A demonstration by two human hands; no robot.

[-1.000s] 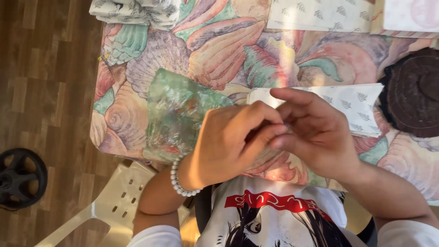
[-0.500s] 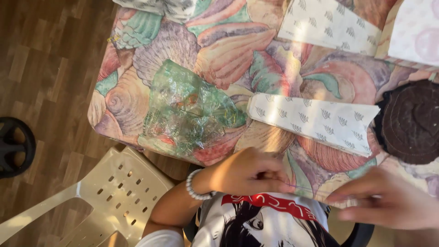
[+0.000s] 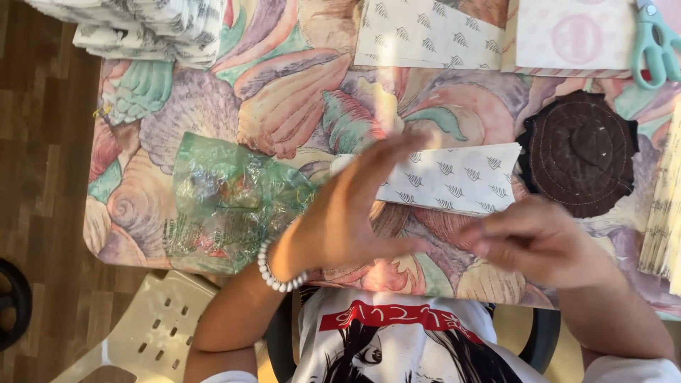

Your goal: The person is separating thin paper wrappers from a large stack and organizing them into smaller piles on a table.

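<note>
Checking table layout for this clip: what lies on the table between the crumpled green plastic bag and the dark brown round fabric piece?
In the head view, a white patterned fabric strip lies between the plastic bag and the brown round piece, with the left hand held over its near end.

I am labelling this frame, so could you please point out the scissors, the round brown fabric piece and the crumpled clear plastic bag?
scissors (image 3: 656, 39), head view, on the pale green handle loops.
round brown fabric piece (image 3: 578, 152), head view, on its stitched centre.
crumpled clear plastic bag (image 3: 227, 202), head view, on its wrinkled middle.
</note>
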